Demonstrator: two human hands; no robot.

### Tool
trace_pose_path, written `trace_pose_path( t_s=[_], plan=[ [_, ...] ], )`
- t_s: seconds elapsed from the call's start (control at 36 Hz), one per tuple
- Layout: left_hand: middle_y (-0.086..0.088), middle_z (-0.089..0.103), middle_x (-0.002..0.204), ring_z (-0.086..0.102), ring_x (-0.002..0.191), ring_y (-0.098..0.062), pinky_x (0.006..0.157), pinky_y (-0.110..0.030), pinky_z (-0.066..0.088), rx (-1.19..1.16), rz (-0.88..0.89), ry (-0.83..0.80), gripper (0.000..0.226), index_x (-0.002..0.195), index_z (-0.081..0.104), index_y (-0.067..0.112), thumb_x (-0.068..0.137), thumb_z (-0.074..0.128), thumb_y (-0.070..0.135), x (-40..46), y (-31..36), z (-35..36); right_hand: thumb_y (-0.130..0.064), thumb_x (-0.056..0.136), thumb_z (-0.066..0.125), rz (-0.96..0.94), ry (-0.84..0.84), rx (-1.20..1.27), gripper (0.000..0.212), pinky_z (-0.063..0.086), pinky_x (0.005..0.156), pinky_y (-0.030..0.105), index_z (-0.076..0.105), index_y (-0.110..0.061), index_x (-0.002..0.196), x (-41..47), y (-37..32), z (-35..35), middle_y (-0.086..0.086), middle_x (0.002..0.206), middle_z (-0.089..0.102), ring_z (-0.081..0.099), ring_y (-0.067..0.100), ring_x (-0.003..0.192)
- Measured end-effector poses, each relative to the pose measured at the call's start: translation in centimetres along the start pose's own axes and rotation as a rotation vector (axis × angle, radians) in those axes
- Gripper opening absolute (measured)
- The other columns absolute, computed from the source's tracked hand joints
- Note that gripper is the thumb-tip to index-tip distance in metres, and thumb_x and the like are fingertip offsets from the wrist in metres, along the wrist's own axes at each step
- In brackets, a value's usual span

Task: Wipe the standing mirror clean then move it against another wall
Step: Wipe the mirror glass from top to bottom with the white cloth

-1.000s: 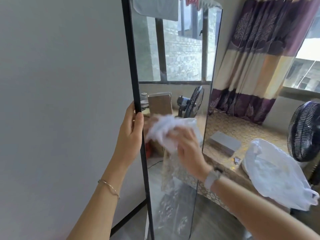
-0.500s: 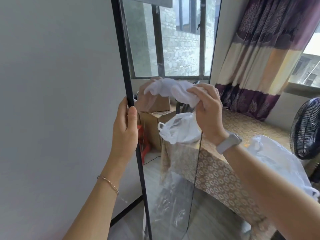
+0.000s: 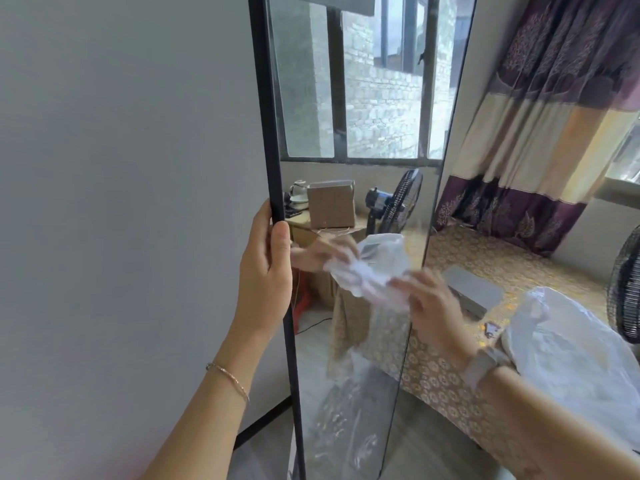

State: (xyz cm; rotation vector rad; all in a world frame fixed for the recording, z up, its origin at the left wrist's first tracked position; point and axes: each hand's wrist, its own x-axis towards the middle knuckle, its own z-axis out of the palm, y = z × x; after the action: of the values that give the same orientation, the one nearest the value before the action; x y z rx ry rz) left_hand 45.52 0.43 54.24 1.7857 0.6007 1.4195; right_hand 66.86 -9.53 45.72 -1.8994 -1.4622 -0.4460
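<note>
Mirror (image 3: 346, 133) stands upright against the grey wall (image 3: 121, 168); left hand (image 3: 265, 278) curls round its black frame edge, thumb on the front, steadying it; right hand (image 3: 433, 306), blurred, pinches a crumpled white cloth (image 3: 363, 275) flat to the glass beside those fingers; best to sweep overlapping strokes downward while holding the frame firm.

Home bedrm: curtain (image 3: 540, 133), fan (image 3: 623, 282).
</note>
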Motion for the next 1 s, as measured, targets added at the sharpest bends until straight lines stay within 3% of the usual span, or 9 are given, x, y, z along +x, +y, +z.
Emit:
trace_pose_path(
  t_s=[0.11,0.17,0.22,0.36,0.53,0.67,0.83,0.92,1.0],
  plan=[
    [0.009,0.052,0.126,0.047,0.112,0.01,0.097,-0.007,0.036,0.006,0.001,0.026,0.037,0.135,0.037,0.017,0.098,0.032,0.023,-0.1,-0.3,0.4,0.014,0.078,0.052,-0.1,0.4,0.078,0.036,0.035,0.082,0.007,0.067,-0.01,0.1,7.4,-3.2,-3.8,0.015,0.104,0.059,0.05,0.027,0.098],
    [-0.002,0.052,0.133,0.048,0.121,-0.01,0.103,-0.022,0.038,-0.006,-0.004,0.022,0.038,0.136,0.037,0.017,0.098,0.031,0.024,-0.3,0.0,0.6,0.011,0.079,0.054,-0.12,0.488,0.108,0.034,0.033,0.082,0.004,0.066,-0.011,0.102,9.5,-4.3,-4.3,0.016,0.104,0.058,0.048,0.026,0.098],
    [0.001,0.055,0.128,0.049,0.118,-0.006,0.1,-0.018,0.039,-0.016,0.007,0.024,0.036,0.133,0.039,0.019,0.099,0.031,0.022,-0.5,0.5,0.8,0.008,0.081,0.053,-0.167,0.469,0.089,0.033,0.032,0.088,0.007,0.065,-0.012,0.104,9.7,-4.5,-3.4,0.018,0.104,0.058,0.046,0.025,0.099],
    [0.023,0.049,0.105,0.045,0.09,0.029,0.077,0.006,0.033,-0.043,-0.015,0.03,0.031,0.127,0.034,0.025,0.099,0.031,0.013,-0.7,0.3,0.9,-0.011,0.082,0.041,-0.097,0.19,0.098,0.033,0.042,0.078,0.026,0.067,-0.014,0.103,1.6,-0.7,2.4,0.016,0.107,0.06,0.044,0.02,0.101],
    [0.014,0.053,0.102,0.052,0.091,0.019,0.072,0.004,0.038,-0.03,-0.107,0.037,0.028,0.121,0.036,0.032,0.097,0.031,0.019,-1.9,-1.5,0.7,0.0,0.085,0.05,0.269,-0.44,-0.002,0.035,0.041,0.078,0.022,0.065,-0.024,0.106,-8.2,5.1,7.4,0.001,0.108,0.059,0.054,0.02,0.102],
    [0.02,0.053,0.093,0.052,0.086,0.019,0.074,0.002,0.037,-0.022,-0.077,0.055,0.031,0.126,0.044,0.009,0.098,0.032,0.017,-2.6,-2.5,0.8,0.011,0.083,0.046,0.313,-0.12,0.079,0.034,0.046,0.082,0.036,0.065,-0.007,0.105,-3.7,5.3,3.8,0.016,0.106,0.059,0.055,0.032,0.098],
    [0.021,0.053,0.094,0.053,0.083,0.013,0.073,-0.001,0.04,-0.011,-0.09,0.077,0.03,0.121,0.042,0.023,0.093,0.03,0.025,-3.9,-3.8,1.3,0.01,0.083,0.051,0.062,0.458,0.172,0.023,0.045,0.088,0.033,0.063,0.0,0.101,5.6,3.5,-1.4,0.023,0.108,0.055,0.052,0.025,0.101],
    [0.024,0.052,0.098,0.052,0.087,0.014,0.075,0.0,0.039,-0.003,-0.116,0.08,0.03,0.121,0.04,0.025,0.093,0.03,0.026,-4.4,-4.2,1.4,0.009,0.083,0.054,0.018,0.483,0.179,0.022,0.043,0.092,0.02,0.065,-0.001,0.099,6.2,3.1,0.2,0.015,0.11,0.058,0.051,0.013,0.103],
    [0.032,0.049,0.1,0.05,0.091,0.021,0.076,0.003,0.036,0.009,-0.114,0.085,0.027,0.12,0.04,0.028,0.096,0.03,0.02,-4.6,-4.2,1.5,0.007,0.081,0.053,0.121,0.254,0.222,0.025,0.038,0.094,0.009,0.067,-0.002,0.099,2.0,3.4,4.7,0.005,0.112,0.057,0.053,0.015,0.107]
  ],
)
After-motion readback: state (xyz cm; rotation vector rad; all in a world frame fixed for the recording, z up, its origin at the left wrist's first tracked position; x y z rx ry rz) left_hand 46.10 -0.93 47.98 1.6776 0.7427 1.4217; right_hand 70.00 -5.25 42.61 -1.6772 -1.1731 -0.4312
